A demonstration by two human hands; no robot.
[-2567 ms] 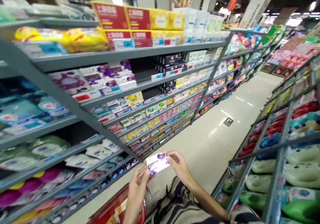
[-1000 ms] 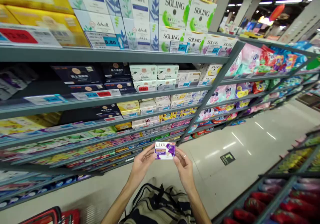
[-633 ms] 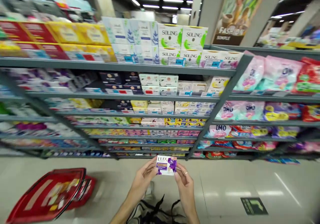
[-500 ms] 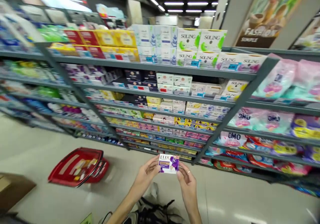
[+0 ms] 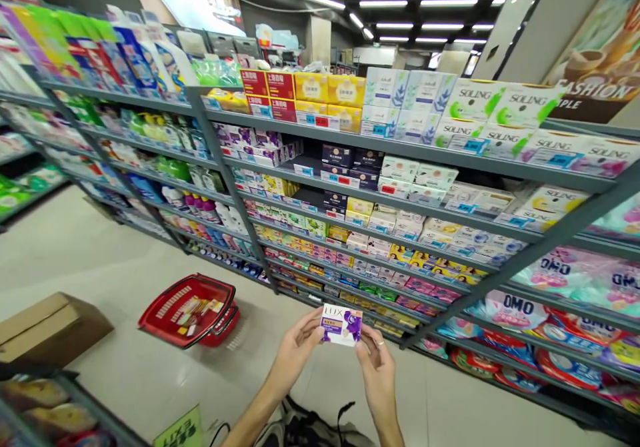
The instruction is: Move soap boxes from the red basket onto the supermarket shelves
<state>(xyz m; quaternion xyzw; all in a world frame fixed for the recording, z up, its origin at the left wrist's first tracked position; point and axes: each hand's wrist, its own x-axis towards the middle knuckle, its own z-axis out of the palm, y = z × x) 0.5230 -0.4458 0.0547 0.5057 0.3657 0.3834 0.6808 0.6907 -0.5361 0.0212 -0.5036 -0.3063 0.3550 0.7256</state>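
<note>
- View: swung left since the preceding frame; the cardboard carton [image 5: 55, 330] and red basket [image 5: 165, 324] have shifted rightward in view. The two-handed hold is unchanged.
- Far left: the carton rests on the floor [image 5: 115, 247].
- Left of centre: the basket stands on the floor, small packages inside, well apart from the hands.
- Left hand [image 5: 295, 350]: thumb and fingers closed on the left end of the LUX box [image 5: 341, 325].
- Centre: the white-and-purple LUX box is suspended between both hands above the floor, printed face toward the camera.
- Right hand [image 5: 376, 357]: thumb and fingers closed on the box's right end; ring fitted to one finger.
- Behind: shelving [image 5: 310, 131] carries rows of boxes.
- Far right: OMO bags [image 5: 523, 308] occupy the lower shelves.
</note>
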